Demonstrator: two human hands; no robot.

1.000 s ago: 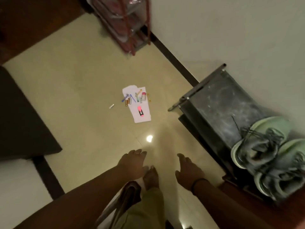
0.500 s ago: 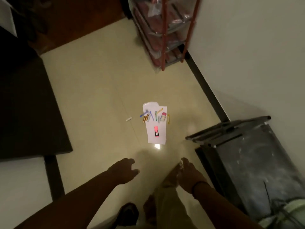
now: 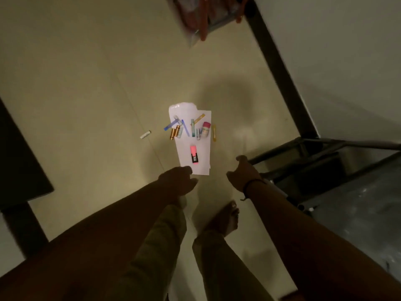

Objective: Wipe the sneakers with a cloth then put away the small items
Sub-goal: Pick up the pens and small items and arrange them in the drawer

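The small items point(image 3: 189, 129) lie in a loose cluster on a white sheet of paper point(image 3: 193, 137) on the pale floor point(image 3: 86, 83), ahead of the person's feet: a pink highlighter point(image 3: 194, 154) nearest, and beyond it a row of slim coloured pieces, two gold cylinders and a small pink-capped bottle. One white piece point(image 3: 145, 134) lies apart on the bare floor to the left of the sheet, and a yellow strip point(image 3: 214, 132) rests just off its right edge. The sneakers are not in view, so the step in hand is judged to be the putting away, not yet begun. The left hand point(image 3: 176, 181) hangs loosely curled and holds nothing, over the sheet's near edge; the right hand point(image 3: 244, 174) is likewise relaxed and empty, near the corner of a dark metal stand point(image 3: 325, 170). The next move calls for crouching and gathering, the stray included. Open floor lies left and ahead; the stand, wall and skirting confine the right.
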